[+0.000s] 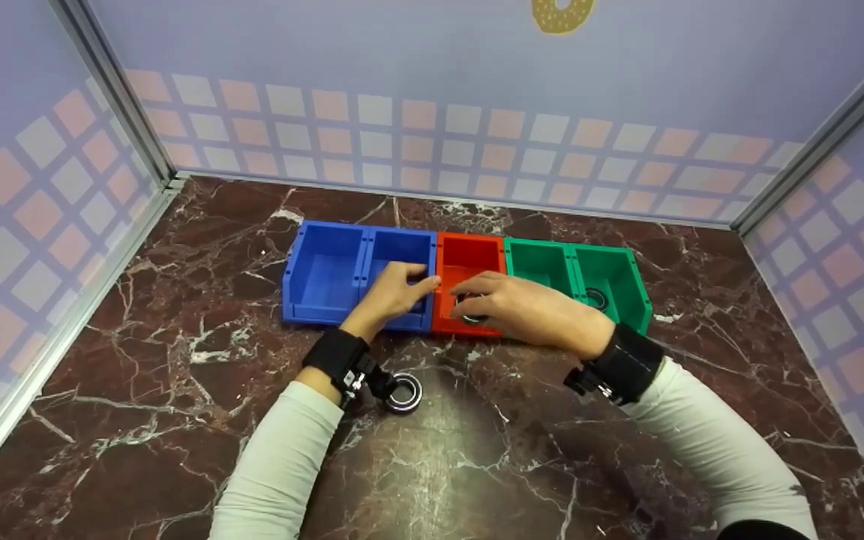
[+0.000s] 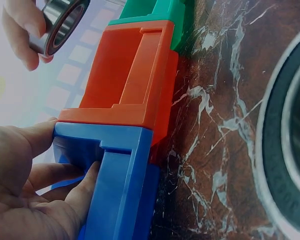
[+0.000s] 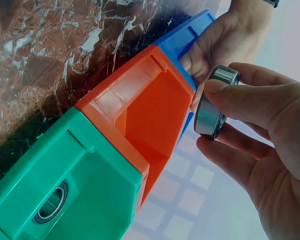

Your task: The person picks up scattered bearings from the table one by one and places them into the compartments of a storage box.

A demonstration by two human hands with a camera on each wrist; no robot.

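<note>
My right hand [image 1: 526,307] pinches a steel ball bearing [image 3: 216,102] between thumb and fingers, over the red bin [image 1: 471,259]. With the thumb at the top of the side wall beside the red bin and fingers reaching inside, my left hand [image 1: 394,291] grips the blue bin [image 2: 115,185]. Another bearing [image 1: 404,393] lies on the marble-patterned table close to my left wrist; it looms large at the right edge of the left wrist view. One bearing [image 3: 52,202] sits in the green bin [image 3: 90,175] adjoining the red one. The farther green bin also has a bearing [image 1: 595,299] in it.
The bins stand in one row: two blue, one red, two green. A second blue bin [image 1: 325,270] forms the left end. Behind them rises a back wall [image 1: 462,142] with pink and white squares, and side panels stand left and right.
</note>
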